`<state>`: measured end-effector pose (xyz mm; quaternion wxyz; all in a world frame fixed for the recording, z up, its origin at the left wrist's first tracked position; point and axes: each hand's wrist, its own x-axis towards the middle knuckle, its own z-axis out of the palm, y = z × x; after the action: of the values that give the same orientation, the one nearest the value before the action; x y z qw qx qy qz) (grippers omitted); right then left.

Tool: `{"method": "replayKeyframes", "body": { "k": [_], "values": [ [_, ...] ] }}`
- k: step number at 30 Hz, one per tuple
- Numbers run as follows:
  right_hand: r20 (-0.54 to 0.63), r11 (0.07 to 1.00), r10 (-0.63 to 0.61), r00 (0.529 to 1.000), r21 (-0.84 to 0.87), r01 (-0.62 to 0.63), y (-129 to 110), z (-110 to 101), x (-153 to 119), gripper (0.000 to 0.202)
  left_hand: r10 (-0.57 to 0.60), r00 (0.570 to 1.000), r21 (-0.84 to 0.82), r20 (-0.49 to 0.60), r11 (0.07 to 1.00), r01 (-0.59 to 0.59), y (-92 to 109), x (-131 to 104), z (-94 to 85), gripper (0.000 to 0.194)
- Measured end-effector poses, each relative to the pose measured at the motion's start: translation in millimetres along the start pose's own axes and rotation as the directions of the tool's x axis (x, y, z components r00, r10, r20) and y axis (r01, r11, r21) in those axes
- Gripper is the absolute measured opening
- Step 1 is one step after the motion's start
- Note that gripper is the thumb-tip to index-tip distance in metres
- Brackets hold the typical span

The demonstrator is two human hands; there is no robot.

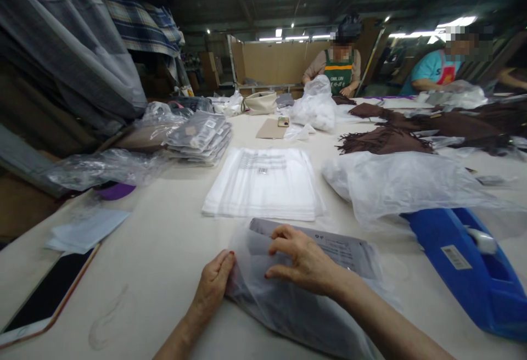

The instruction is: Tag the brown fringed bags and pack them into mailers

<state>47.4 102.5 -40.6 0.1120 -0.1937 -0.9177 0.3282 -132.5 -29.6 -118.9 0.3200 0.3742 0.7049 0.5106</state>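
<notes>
A frosted plastic bag (263, 288) lies at the table's near edge, with grey packs (349, 253) bearing dark print inside or under it; the film hides which. At its left edge my left hand (214, 280) pinches the plastic between thumb and fingers. Over the bag's upper part is my right hand (302, 258), its fingers bent and apart, with nothing visible between them. Whether its fingertips touch the film, I cannot tell. Just beyond the bag lies a flat stack of white cloth (263, 184) with grey stripes and a barcode label.
Left are a phone (47, 288), pale blue sheets (88, 231) and a stack of bagged grey packs (200, 135). A blue tape dispenser (465, 272), a plastic bag (403, 184) and brown fringed scarves (382, 140) lie right. Two people (340, 69) work across the table.
</notes>
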Motion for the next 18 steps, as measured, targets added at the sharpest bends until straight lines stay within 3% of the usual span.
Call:
{"method": "replayKeyframes", "body": {
  "k": [3,7,11,14,18],
  "values": [
    [0.064,0.998,-0.062,0.996,0.034,0.060,-6.8,-0.6,17.1,0.010,0.003,0.988,-0.112,0.152,0.994,0.014,5.0,-3.0,-5.8,0.046],
    [0.069,0.981,-0.079,0.994,0.182,0.065,-12.5,-6.0,29.8,0.016,-0.026,0.944,-0.252,0.329,0.961,0.114,8.8,-7.5,-13.9,0.063],
    [0.148,0.985,-0.042,0.988,0.174,0.016,-19.2,-13.3,28.3,0.017,-0.074,0.943,-0.182,0.325,0.973,0.139,5.0,-8.5,-15.7,0.043],
    [0.174,0.998,-0.061,0.983,-0.009,0.063,-30.5,-11.0,30.9,0.038,-0.086,0.960,-0.107,0.267,0.987,0.119,1.9,-8.1,-14.9,0.036],
    [0.145,0.950,-0.156,0.977,-0.249,0.189,-40.4,5.4,43.8,0.023,-0.106,0.958,-0.036,0.266,0.992,0.119,1.1,-10.2,-17.8,0.036]
  ]
}}
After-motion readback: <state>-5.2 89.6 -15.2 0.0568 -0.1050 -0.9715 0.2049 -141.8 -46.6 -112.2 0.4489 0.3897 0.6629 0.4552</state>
